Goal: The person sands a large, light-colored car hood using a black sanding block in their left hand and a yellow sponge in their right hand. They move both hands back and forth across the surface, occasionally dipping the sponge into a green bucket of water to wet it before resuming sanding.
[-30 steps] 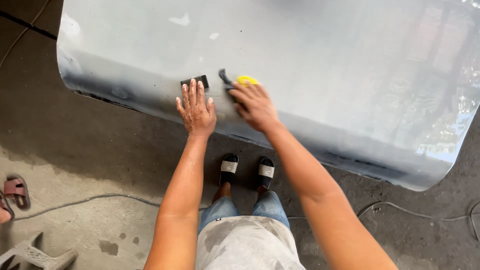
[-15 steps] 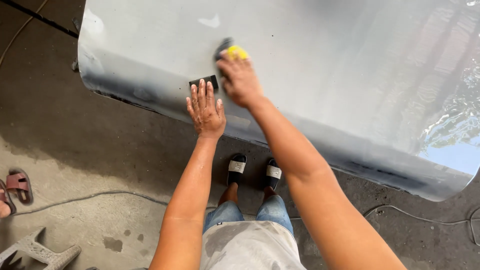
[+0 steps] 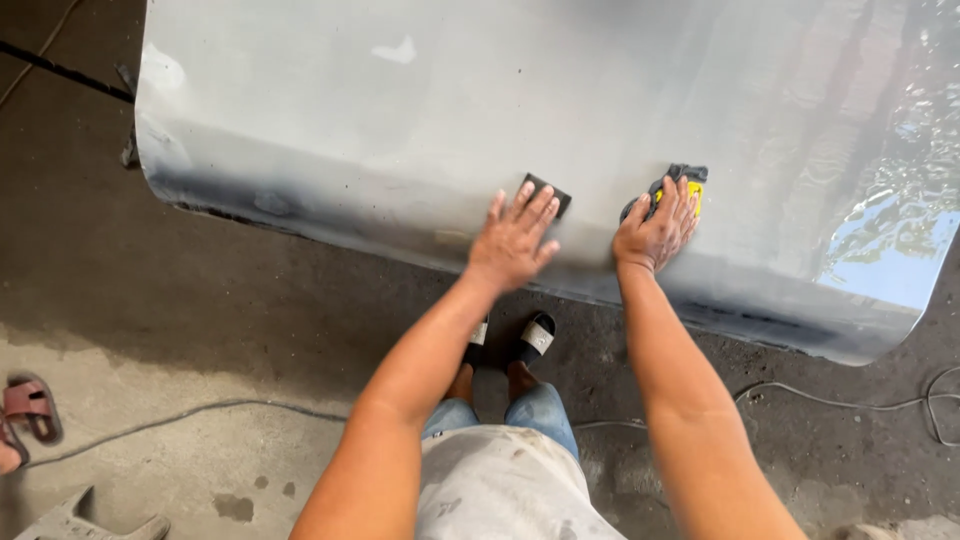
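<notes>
Against the grey car panel (image 3: 620, 90), left to right: a reddish sandal (image 3: 30, 410) lies on the concrete floor (image 3: 150, 330) well off its left end. On the panel's lower band, the left hand (image 3: 515, 240) lies flat, fingers spread, over a small dark sanding sheet (image 3: 548, 192). Just beside it, the right hand (image 3: 660, 228) presses a yellow-and-black sanding block (image 3: 688, 180), fingers curled over it. Best practice, I judge: keep both abrasives flat and the pressure even.
</notes>
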